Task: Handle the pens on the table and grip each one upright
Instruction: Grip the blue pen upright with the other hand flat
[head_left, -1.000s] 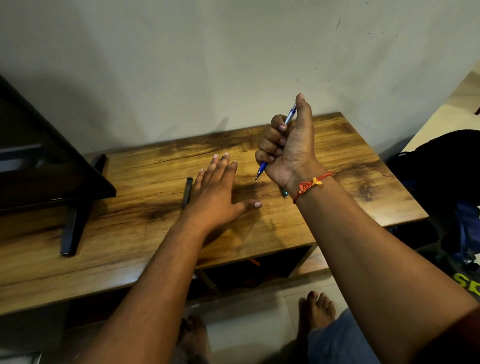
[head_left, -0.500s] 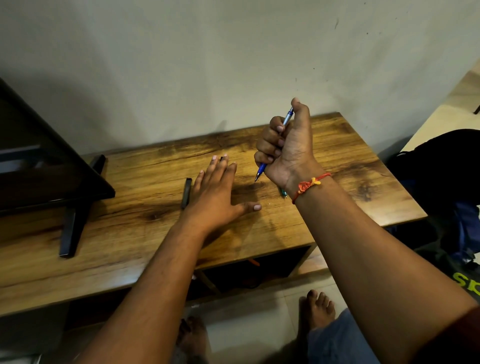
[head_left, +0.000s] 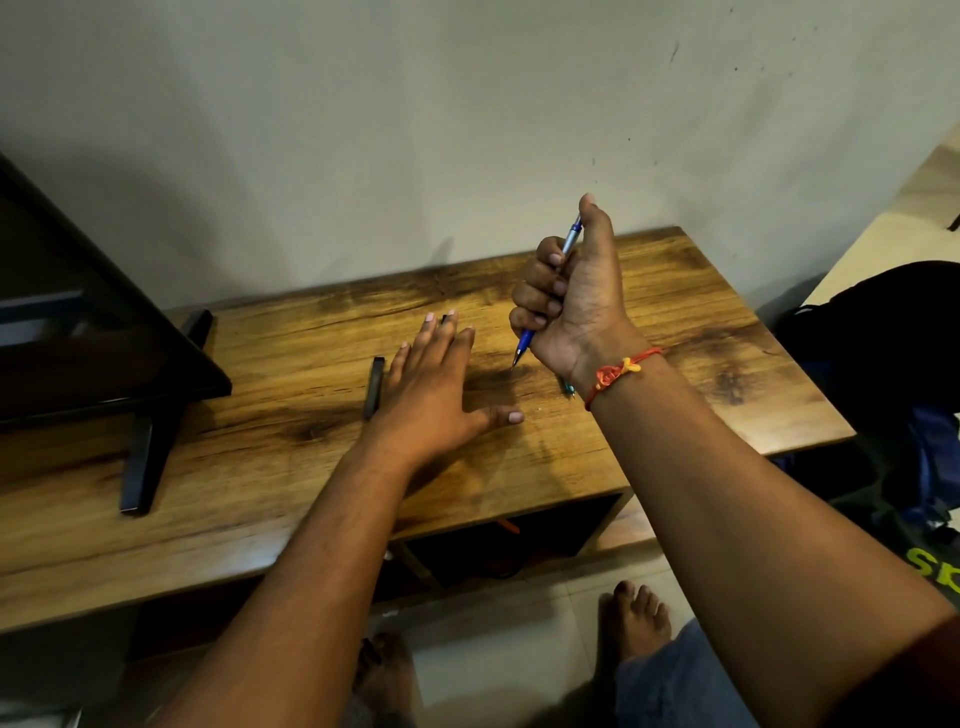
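Right hand (head_left: 576, 306) fisted around blue pen (head_left: 569, 244), four fingers curled over the barrel, thumb laid up along the silver top end; tip pointing down, hanging just above the wooden table (head_left: 649, 322), apparently not touching. Pen leaning a bit, top end tilted away and to the right, so close to upright but not true vertical. Left hand (head_left: 431, 395) flat on the tabletop, fingers spread, holding nothing. Black pen (head_left: 374, 387) lying flat just beside its little-finger edge, touching or nearly so, can't tell which. Small dark bit showing between the left fingertips, too small to identify. Teal object (head_left: 568, 387) peeking out under the right wrist, probably another pen, mostly hidden. To finish this grip well: roll wrist slightly to bring the barrel plumb, keep thumb pressed along the shaft to stop rotation, hold squeeze moderate so the smooth barrel doesn't slide through the fist. Avoid jabbing the tip into the wood on the way down. Judging by layout, at least the black pen not yet gripped upright; left hand well placed to take it. Dark stand (head_left: 140, 467) at far left well apart, no interference.
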